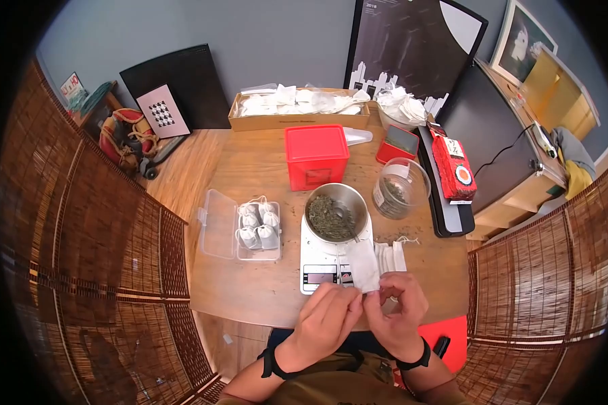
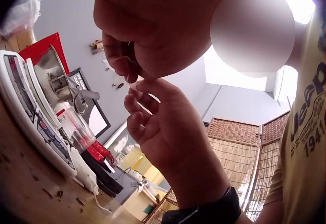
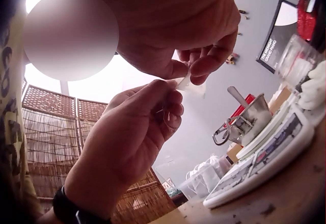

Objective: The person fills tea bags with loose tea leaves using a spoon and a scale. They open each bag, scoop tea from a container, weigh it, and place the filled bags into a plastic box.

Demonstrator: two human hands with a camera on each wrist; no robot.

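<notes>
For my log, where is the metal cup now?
In the head view, the metal cup sits on the white scale, slightly right of centre, in front of the large red box.

"Jeep" and "1941" mark the shirt (image 2: 308, 119) near; the far-right poster (image 1: 412, 50) reads "2018" and "The Midnight Grand Piano."

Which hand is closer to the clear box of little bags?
Left: the left hand is below and right of the clear box in the head view; the right hand is farther right.
</notes>
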